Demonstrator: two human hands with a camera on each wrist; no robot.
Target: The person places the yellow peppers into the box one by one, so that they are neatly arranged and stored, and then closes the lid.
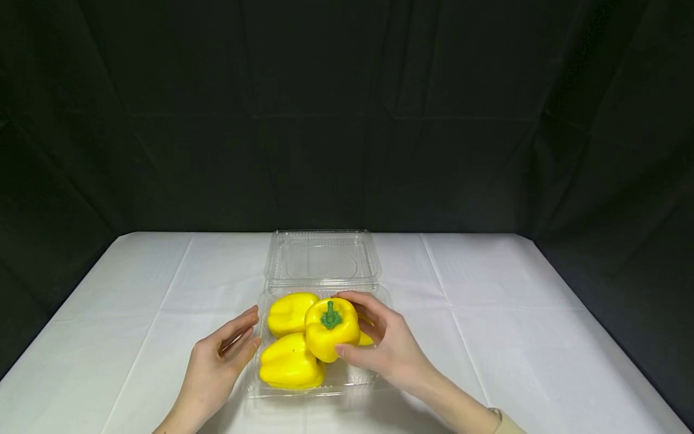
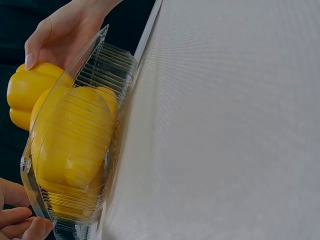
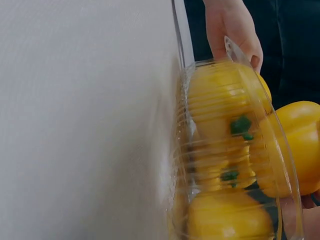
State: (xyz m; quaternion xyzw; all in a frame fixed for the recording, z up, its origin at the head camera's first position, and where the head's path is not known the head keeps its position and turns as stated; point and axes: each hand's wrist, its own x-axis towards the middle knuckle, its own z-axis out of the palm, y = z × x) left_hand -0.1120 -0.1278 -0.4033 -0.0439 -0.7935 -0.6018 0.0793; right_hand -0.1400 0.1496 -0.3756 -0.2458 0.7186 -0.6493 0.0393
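My right hand (image 1: 387, 343) holds a yellow bell pepper (image 1: 331, 340) with a green stem, fingers behind it and thumb at its front. This pepper is raised over a clear plastic clamshell container (image 1: 352, 375). Inside lie a yellow pepper at the back left (image 1: 293, 313), another at the front left (image 1: 290, 361), and a third at the right (image 1: 365, 334), mostly hidden by the held one and my hand. At the container's left side is my left hand (image 1: 217, 367), its fingers loosely bent and holding nothing. In the left wrist view, its fingertips (image 2: 42, 227) come right at the rim.
The container's hinged clear lid (image 1: 322, 260) is folded back, away from me. A white cloth (image 1: 488, 313) with fold creases covers the table. Black curtain (image 1: 325, 120) hangs behind the table and along both sides.
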